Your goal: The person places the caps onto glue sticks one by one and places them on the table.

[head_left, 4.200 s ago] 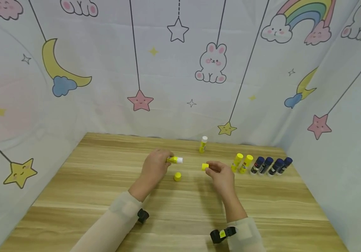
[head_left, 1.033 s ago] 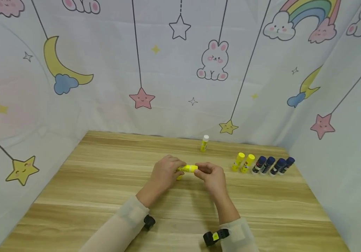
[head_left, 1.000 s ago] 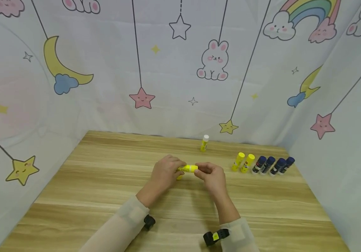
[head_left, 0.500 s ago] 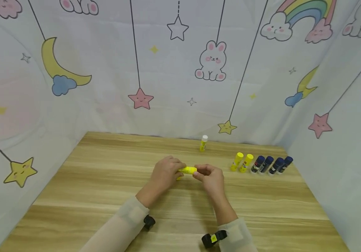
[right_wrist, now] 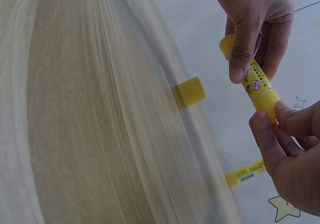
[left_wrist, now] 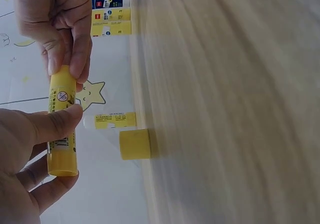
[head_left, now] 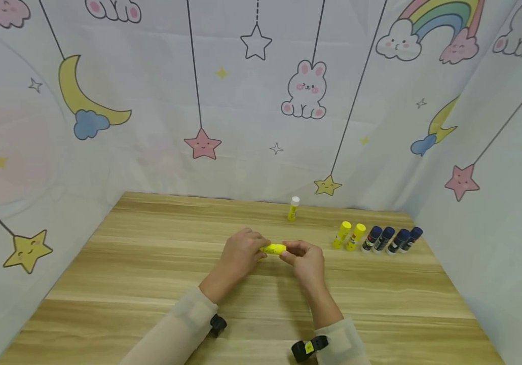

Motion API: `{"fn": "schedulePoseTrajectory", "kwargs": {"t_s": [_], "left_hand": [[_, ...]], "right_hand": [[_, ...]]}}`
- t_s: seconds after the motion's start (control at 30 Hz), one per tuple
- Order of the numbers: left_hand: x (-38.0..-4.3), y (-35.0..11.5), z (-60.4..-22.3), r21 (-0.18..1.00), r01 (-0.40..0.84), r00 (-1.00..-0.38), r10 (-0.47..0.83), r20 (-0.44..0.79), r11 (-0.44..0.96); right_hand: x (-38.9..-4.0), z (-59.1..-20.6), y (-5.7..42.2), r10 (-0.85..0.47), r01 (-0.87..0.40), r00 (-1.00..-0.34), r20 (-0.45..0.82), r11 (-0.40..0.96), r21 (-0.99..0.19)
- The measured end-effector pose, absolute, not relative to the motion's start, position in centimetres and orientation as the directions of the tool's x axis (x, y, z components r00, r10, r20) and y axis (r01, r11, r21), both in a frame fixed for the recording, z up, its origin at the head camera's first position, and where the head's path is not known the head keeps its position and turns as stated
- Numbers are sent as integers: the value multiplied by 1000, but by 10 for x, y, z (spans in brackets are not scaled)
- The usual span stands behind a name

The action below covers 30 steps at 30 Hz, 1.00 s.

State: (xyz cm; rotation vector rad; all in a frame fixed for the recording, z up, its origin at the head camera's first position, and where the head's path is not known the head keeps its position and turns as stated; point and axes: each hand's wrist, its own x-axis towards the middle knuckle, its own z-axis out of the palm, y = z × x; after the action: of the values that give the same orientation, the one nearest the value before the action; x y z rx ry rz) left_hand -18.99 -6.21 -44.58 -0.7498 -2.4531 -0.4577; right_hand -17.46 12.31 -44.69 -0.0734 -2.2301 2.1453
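A yellow glue stick (head_left: pixel 273 249) lies sideways between both hands, above the table. My left hand (head_left: pixel 243 253) grips its body, thumb across the printed label in the left wrist view. At the other end, my right hand (head_left: pixel 306 263) pinches the yellow cap (right_wrist: pixel 267 101) with thumb and fingers. The cap covers that end of the stick. A second yellow cap (left_wrist: pixel 135 144) stands loose on the table, mostly hidden behind my left hand in the head view. Farther back, another glue stick (head_left: pixel 293 209) stands upright with its white top bare.
To the right, two yellow capped glue sticks (head_left: pixel 343 234) stand beside several dark blue-capped glue sticks (head_left: pixel 372 239) in a row. The wooden table (head_left: pixel 160 238) ends at a printed cloth backdrop (head_left: pixel 252 116) behind and at the sides.
Earlier the glue stick's white end was bare and my right hand held the cap apart from it. The hands came together and the cap now covers that end. Over the last second, only slight shifts.
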Motion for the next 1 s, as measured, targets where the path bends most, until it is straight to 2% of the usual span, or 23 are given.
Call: {"fn": "schedulePoseTrajectory", "kwargs": {"t_s": [0.53,1.0], "left_hand": [[-188,-63,-444,210,594,-730,410,547,776],[-191,-62,-444,258,578,-758,392,521,774]], "right_hand": [[-172,-444,127,22,4,-1000,-2,62,-998],[-175,-441,134,7,4,-1000,-3,160,-987]]}}
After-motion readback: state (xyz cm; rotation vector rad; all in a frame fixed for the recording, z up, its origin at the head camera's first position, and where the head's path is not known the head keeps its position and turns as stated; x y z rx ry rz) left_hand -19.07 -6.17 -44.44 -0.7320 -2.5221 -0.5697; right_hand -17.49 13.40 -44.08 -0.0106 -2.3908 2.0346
